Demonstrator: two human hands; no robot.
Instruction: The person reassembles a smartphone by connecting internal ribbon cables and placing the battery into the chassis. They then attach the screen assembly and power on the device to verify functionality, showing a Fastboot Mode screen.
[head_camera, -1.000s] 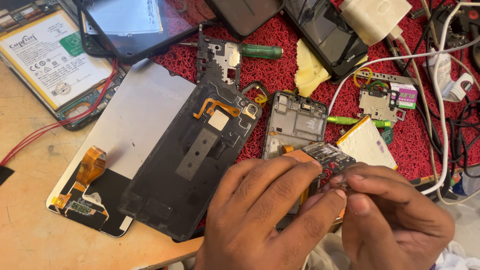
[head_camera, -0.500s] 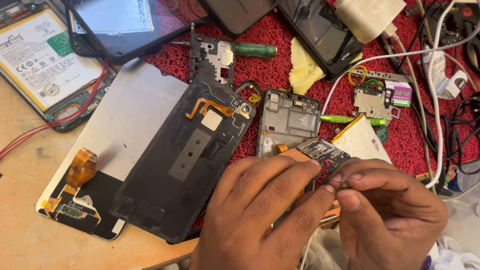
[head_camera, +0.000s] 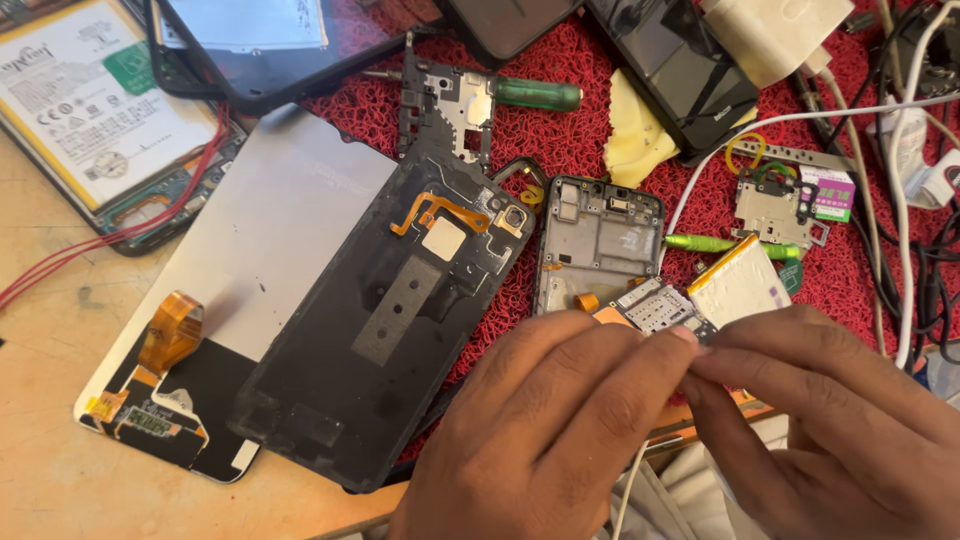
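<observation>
Red looped matting (head_camera: 570, 120) covers most of a pale wooden desk (head_camera: 50, 340), crowded with phone parts; bare wood shows only left of the mat and along the near edge.

Landmark: a black phone back frame (head_camera: 400, 310) lying at a slant in the middle. Both hands meet just right of its lower end. The left hand (head_camera: 560, 430) and right hand (head_camera: 840, 430) have their fingertips pinched together on a small circuit board (head_camera: 660, 308), which sits between them, just above the knuckles. The fingers of both hands are closed on that board; little room is left around them, with parts touching on every side.

Tucked under the frame's left side lies a grey display panel (head_camera: 270, 230) with an orange ribbon cable (head_camera: 170, 330). Up and left of the frame rests a white, yellow-edged rectangular battery (head_camera: 90, 100) bearing a green label patch. Right of the frame sits a smaller grey phone chassis (head_camera: 595, 240). Above the frame lies a green-handled screwdriver (head_camera: 535, 95). Far right, white cables (head_camera: 900, 200) run down the mat.
</observation>
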